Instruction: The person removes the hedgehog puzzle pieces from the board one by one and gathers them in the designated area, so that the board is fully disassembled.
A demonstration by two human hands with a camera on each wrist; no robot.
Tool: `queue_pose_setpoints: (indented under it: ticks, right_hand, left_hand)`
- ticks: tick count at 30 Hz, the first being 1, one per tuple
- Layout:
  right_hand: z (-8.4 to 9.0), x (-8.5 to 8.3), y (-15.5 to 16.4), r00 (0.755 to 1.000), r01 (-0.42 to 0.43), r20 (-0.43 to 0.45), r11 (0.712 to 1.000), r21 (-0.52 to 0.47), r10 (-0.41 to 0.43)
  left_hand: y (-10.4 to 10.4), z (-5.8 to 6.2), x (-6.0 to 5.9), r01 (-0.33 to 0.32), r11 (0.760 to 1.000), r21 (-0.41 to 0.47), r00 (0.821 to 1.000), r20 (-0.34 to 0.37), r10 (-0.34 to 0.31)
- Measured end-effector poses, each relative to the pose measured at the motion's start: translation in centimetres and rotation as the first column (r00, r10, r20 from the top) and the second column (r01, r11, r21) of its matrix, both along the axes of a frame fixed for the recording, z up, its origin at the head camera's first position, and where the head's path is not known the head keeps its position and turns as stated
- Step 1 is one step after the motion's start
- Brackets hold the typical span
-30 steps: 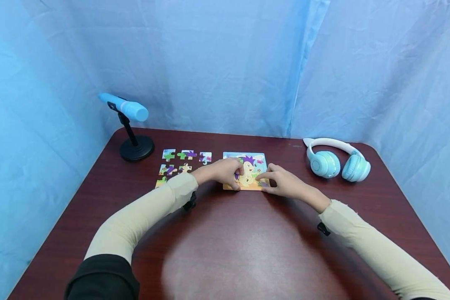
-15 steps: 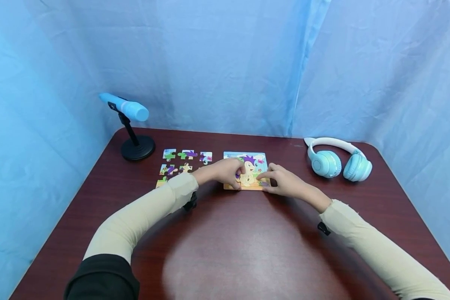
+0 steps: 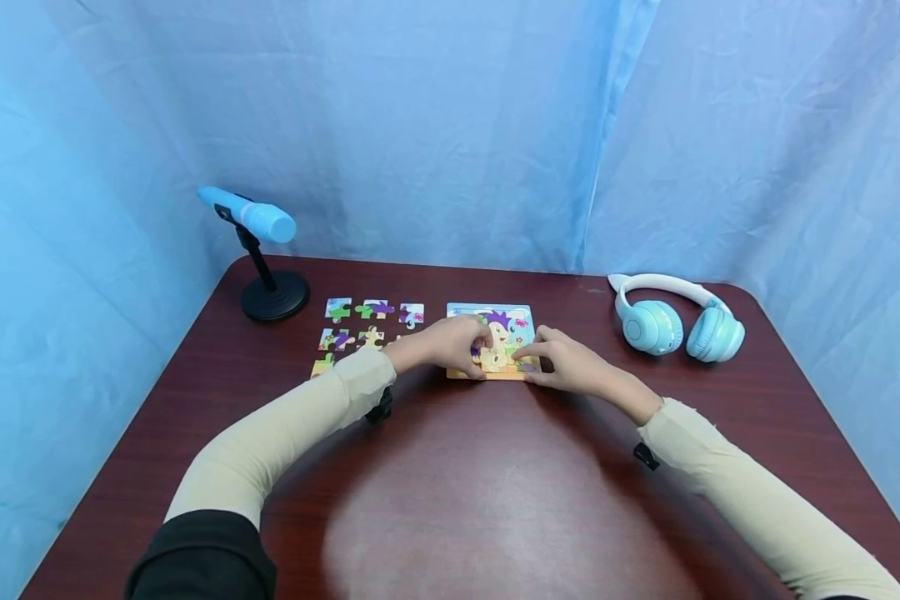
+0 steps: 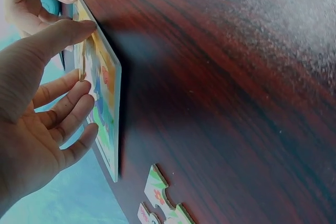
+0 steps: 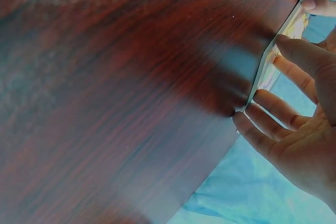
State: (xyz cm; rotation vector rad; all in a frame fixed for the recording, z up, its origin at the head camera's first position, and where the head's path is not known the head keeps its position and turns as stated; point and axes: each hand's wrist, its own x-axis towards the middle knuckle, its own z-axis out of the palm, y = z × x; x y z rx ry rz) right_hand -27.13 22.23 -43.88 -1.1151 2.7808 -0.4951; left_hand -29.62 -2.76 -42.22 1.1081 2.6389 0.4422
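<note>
A jigsaw puzzle board [image 3: 527,332] with a cartoon creature lies flat on the dark red-brown table. My left hand [image 3: 450,342] is over its left part, thumb near the front edge. In the left wrist view the thumb and index finger pinch a thin puzzle piece [image 4: 82,62] that stands tilted above the board; in the head view this yellowish piece is partly covered. My right hand [image 3: 566,363] holds the board's front right corner. In the right wrist view its thumb is at the front edge and other fingers [image 5: 270,106] touch the right side.
Several loose puzzle pieces [image 3: 337,309] lie in rows left of the board, some hidden behind the left forearm. A blue microphone [image 3: 251,215] on a black stand [image 3: 273,293] is at the back left. White and light-blue headphones [image 3: 651,327] lie back right. Blue curtains [image 3: 450,133] surround the table.
The left hand's fingers have shifted very slightly to the right, and the pinched piece looks more tilted over the board. The right hand and the board have hardly moved.
</note>
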Motion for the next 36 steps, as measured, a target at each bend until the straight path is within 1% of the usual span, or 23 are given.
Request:
queue_pose_setpoints:
  ticks: [3, 5, 8, 13, 16, 18, 23, 26, 28, 31, 36]
  right_hand:
    - [0.1, 0.1, 0.0, 1.0, 0.001, 0.004, 1.0, 0.001, -0.001]
    - [0.2, 0.1, -0.1, 1.0, 0.002, 0.006, 1.0, 0.002, -0.002]
    - [0.2, 0.1, -0.1, 1.0, 0.006, 0.009, 1.0, 0.006, -0.007]
    - [0.2, 0.2, 0.1, 1.0, 0.011, 0.005, 1.0, 0.007, -0.011]
    - [0.2, 0.2, 0.0, 1.0, 0.011, 0.002, 1.0, 0.009, -0.011]
    - [0.2, 0.2, 0.0, 1.0, 0.006, -0.003, 1.0, 0.011, -0.006]
    - [0.3, 0.2, -0.2, 1.0, 0.009, -0.008, 1.0, 0.024, -0.009]
    - [0.3, 0.2, -0.2, 1.0, 0.021, 0.0, 0.999, 0.032, -0.021]
    - [0.3, 0.2, -0.2, 1.0, 0.026, 0.006, 0.999, 0.035, -0.026]
    - [0.3, 0.3, -0.2, 0.999, 0.031, 0.021, 0.999, 0.036, -0.031]
    - [0.5, 0.3, -0.2, 0.999, 0.035, 0.034, 0.999, 0.04, -0.036]
  left_hand:
    - [0.0, -0.1, 0.2, -0.005, 1.0, -0.014, 0.999, -0.045, 0.005]
    - [0.1, -0.1, 0.2, -0.012, 1.0, -0.025, 0.998, -0.063, 0.01]
    - [0.1, 0.0, 0.3, -0.025, 0.999, -0.038, 0.997, -0.071, 0.022]
    - [0.2, 0.2, 0.4, -0.042, 0.999, -0.035, 0.996, -0.082, 0.039]
    - [0.0, 0.3, 0.5, -0.04, 0.999, -0.032, 0.994, -0.105, 0.037]
    - [-0.4, 0.7, 0.7, -0.034, 0.999, -0.028, 0.993, -0.115, 0.03]
    - [-2.6, 2.0, 1.0, -0.019, 1.0, -0.005, 0.992, -0.126, 0.018]
    - [-4.4, 2.5, 1.2, -0.03, 1.0, -0.005, 0.989, -0.142, 0.029]
    - [-5.7, 2.6, 1.4, -0.051, 0.999, -0.004, 0.989, -0.143, 0.05]
    - [-7.8, 2.7, 1.9, -0.087, 0.996, 0.008, 0.99, -0.114, 0.087]
    - [-10.9, 2.6, 2.8, -0.121, 0.993, 0.002, 0.988, -0.1, 0.12]
